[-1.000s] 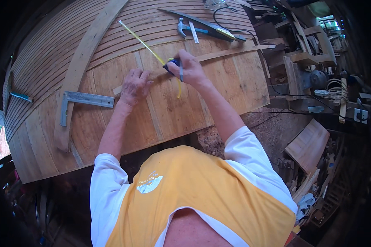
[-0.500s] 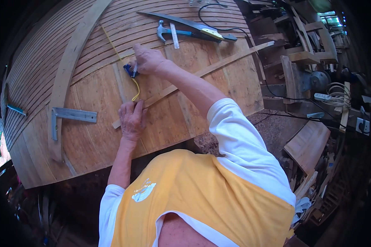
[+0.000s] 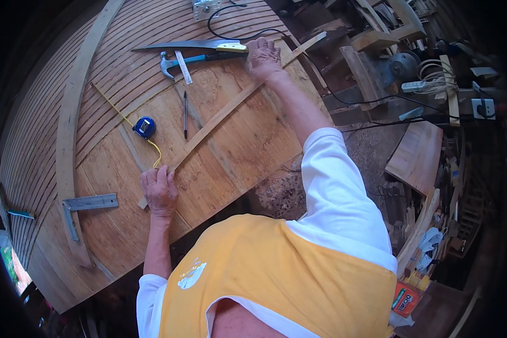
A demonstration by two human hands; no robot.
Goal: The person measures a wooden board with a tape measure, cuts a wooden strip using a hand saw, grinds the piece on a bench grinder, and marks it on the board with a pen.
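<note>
The person leans over a big curved wooden board [image 3: 248,141] made of many planks. A long thin strip of pale wood [image 3: 231,107] lies slanted across it. The left hand [image 3: 159,190] rests flat on the lower end of the strip, fingers together, pressing down and holding nothing. The right hand [image 3: 263,57] reaches far up and presses on the upper part of the strip, fingers bent a little. Just beside that hand lie a hand saw with a yellow grip [image 3: 191,45] and a hammer with a blue handle [image 3: 180,61]. A blue tape measure [image 3: 144,127] sits near the left hand, its yellow tape pulled out. A black pencil [image 3: 185,114] lies beside it. A grey metal square [image 3: 81,205] rests further left.
</note>
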